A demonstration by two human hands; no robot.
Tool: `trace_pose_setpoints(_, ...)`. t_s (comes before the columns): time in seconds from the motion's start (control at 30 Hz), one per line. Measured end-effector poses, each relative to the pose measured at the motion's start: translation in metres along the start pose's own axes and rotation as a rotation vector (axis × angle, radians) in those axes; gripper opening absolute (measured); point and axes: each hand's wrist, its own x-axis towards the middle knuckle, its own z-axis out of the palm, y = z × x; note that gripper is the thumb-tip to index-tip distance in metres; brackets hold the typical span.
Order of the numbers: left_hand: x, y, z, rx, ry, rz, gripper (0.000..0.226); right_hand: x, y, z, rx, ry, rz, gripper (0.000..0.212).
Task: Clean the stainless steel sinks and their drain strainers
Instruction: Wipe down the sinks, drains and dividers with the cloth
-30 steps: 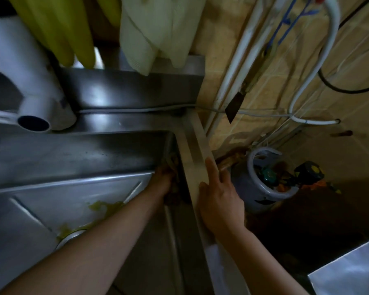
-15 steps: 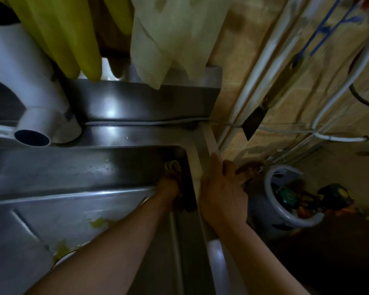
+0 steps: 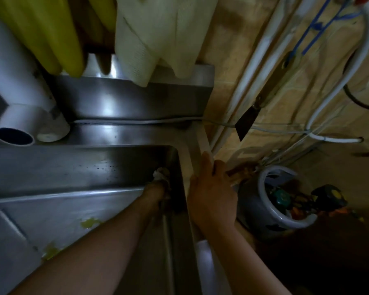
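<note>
A stainless steel sink [image 3: 73, 167] fills the left half of the view. My left hand [image 3: 158, 190] reaches deep into its far right corner and grips a pale scrubbing pad [image 3: 160, 174] pressed against the wall there. My right hand [image 3: 211, 188] rests on the sink's right rim [image 3: 200, 141], fingers draped over the outer edge. Yellow-green residue [image 3: 90, 223] lies on the sink floor. The drain strainer is hidden from view.
A white pipe fitting [image 3: 19, 116] stands at the back left of the sink ledge. Yellow gloves [image 3: 51, 35] and a pale cloth [image 3: 158, 39] hang above the backsplash. Pipes [image 3: 254, 81] run down the tiled wall. A grey gas cylinder [image 3: 271, 207] stands on the floor at right.
My left hand with the pad has slid up the corner wall of the sink. My right hand has shifted farther along the rim. The view has moved closer.
</note>
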Motion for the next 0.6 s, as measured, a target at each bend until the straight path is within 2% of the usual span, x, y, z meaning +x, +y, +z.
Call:
trace_pose_setpoints(0.1, -0.019, 0.018, 0.001, 0.032, 0.075, 0.120, 0.037, -0.002, -0.002, -0.002, 0.015, -0.015, 0.019, 0.058)
trace_pose_setpoints(0.2, -0.042, 0.037, 0.007, -0.023, 0.046, 0.163, 0.024, -0.003, -0.001, -0.001, 0.026, -0.015, 0.020, 0.059)
trace_pose_setpoints(0.37, -0.053, 0.046, 0.008, -0.027, 0.048, 0.203, 0.024, -0.006, 0.000, -0.001, 0.017, -0.028, 0.029, 0.061)
trace_pose_setpoints(0.47, -0.037, 0.042, 0.011, -0.008, 0.093, 0.215, 0.014, -0.003, 0.002, 0.003, 0.020, -0.017, 0.018, 0.060)
trace_pose_setpoints(0.6, -0.004, 0.028, 0.009, 0.014, 0.128, 0.152, 0.028, 0.000, 0.002, 0.005, 0.038, 0.008, 0.006, 0.058)
